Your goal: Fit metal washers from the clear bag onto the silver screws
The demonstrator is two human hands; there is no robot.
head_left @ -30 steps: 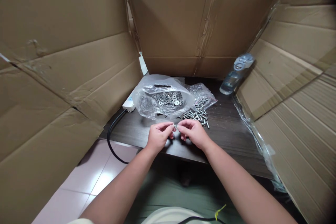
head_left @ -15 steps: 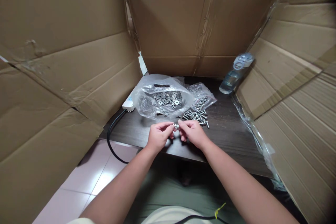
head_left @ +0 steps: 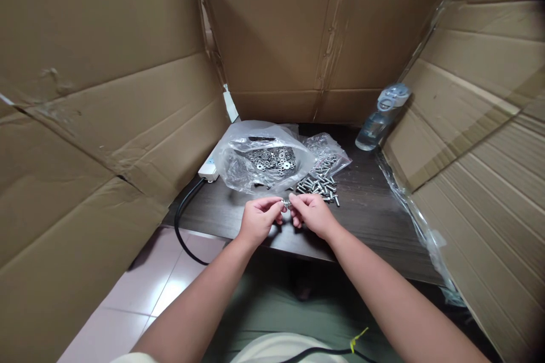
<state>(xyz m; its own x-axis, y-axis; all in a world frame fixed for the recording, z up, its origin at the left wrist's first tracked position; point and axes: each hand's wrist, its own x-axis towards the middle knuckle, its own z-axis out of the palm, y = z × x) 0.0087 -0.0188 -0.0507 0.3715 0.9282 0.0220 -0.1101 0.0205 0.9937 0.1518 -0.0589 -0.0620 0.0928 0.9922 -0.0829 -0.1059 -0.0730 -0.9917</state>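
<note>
Between my fingertips is a small shiny metal piece, apparently a bolt with washers or a nut; its details are too small to tell. My left hand pinches it from the left, and my right hand pinches its right end. Just beyond my hands lies a pile of metal bolts, spilling from a clear plastic bag. Left of it, a translucent bag lies open with many washers and nuts inside.
Cardboard walls surround the dark table on the left, back and right. A water bottle stands at the back right. A white power strip with a black cable is at the left edge.
Both hands keep nearly the same pose, with the metal piece turned slightly between the fingertips. The camera view has shifted a little.
</note>
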